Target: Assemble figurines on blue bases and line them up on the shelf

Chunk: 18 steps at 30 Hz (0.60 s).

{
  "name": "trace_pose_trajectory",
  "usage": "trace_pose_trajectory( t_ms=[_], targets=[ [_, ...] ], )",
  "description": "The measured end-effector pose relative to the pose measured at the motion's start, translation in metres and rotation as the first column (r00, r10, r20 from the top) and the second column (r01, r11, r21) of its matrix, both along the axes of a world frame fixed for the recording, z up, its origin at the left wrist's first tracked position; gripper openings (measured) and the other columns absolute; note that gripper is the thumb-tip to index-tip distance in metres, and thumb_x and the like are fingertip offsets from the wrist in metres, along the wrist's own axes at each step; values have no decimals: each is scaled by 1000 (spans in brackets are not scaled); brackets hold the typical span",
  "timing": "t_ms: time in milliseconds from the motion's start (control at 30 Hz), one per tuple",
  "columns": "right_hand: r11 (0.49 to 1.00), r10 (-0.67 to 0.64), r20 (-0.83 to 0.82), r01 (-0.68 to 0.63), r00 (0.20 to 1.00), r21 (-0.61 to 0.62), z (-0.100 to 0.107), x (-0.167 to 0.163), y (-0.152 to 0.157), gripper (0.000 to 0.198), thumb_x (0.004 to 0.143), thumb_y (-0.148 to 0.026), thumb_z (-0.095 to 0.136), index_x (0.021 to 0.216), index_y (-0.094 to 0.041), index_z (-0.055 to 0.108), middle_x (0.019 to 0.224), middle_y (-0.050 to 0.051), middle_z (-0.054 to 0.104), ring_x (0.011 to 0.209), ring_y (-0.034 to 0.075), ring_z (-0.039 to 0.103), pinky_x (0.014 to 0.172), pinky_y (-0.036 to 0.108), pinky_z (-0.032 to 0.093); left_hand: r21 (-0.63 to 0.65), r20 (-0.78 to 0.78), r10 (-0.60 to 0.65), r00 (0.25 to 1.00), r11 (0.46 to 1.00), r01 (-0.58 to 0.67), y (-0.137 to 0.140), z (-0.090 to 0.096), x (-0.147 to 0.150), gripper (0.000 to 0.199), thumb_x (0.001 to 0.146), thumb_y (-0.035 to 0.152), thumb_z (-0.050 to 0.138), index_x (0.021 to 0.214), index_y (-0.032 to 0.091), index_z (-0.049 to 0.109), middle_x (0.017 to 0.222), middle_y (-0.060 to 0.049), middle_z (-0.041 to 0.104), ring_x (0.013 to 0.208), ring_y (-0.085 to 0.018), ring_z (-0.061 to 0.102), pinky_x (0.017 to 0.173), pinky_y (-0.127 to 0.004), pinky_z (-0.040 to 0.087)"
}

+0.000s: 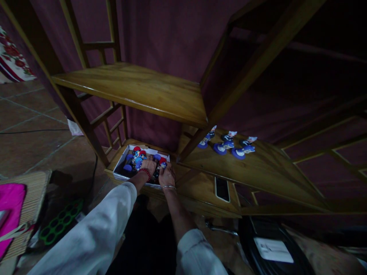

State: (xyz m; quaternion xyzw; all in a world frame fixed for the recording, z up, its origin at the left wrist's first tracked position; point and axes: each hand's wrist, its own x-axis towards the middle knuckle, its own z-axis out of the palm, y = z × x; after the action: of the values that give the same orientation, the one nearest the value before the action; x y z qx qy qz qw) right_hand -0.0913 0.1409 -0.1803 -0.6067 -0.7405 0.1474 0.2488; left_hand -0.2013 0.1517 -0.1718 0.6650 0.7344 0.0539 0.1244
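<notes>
A white-edged open box (118,165) on the low wooden shelf holds several small figurines with red, blue and purple parts. My left hand (148,165), a red bead bracelet at its wrist, reaches into the middle of this box, and its fingertips are lost among the figurines. At the box's right end my right hand (168,176), wearing a thin bangle, has its fingers closed around a small blue-topped figurine (163,165). Several figurines on round blue or dark bases, among them a blue figurine (224,146), stand in two rows on the higher shelf to the right.
A phone (222,189) lies on the low shelf (195,187). Above the box juts a wooden shelf (137,89), with a slanting post (197,143) at the right. A black object with a white label (272,250) is at lower right; a green holed tray (61,223) sits lower left.
</notes>
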Motion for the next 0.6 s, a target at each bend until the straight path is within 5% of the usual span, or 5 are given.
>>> trace_pose_trajectory(
  t_ms=[267,600],
  targets=[
    [999,-25,-19,26,999,21,4,-2,-4,26,78,-21,40,102,-15,47,92,12,60,92,23,53,78,32,38,7,85,2,996,1000,-3,5,-2,-20,33,79,20,42,109,11,51,108,-12,55,105,-24,45,86,-30,36],
    [994,-26,51,31,998,-106,15,0,-5,29,79,-22,40,106,-12,44,97,12,60,100,20,51,84,28,36,-88,237,-46,970,994,68,18,-10,-42,28,79,17,45,105,21,54,107,-3,58,98,-13,53,84,-22,40]
  ],
)
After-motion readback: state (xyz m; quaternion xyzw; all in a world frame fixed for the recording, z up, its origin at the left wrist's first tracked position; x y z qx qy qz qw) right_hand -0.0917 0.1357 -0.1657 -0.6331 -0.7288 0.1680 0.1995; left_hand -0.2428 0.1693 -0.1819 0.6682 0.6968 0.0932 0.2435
